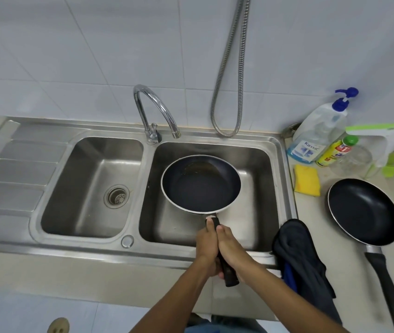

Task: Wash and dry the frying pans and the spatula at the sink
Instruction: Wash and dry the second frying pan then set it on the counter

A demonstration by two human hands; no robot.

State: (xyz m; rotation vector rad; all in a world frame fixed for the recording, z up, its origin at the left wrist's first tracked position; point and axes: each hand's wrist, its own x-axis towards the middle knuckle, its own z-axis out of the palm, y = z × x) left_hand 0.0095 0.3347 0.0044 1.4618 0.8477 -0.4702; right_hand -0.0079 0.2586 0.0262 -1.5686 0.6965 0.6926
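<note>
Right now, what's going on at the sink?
A person grips one frying pan by its handle with the left hand and right hand, holding it at the right basin. No water shows at the tap. A second pan lies on the counter near a yellow sponge, and a dark cloth hangs over the sink's edge.

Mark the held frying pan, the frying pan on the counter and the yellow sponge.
held frying pan point(200, 186): head view, middle of its dark inner base.
frying pan on the counter point(364, 210): head view, middle of its inner base.
yellow sponge point(307, 180): head view, centre of its top face.
</note>
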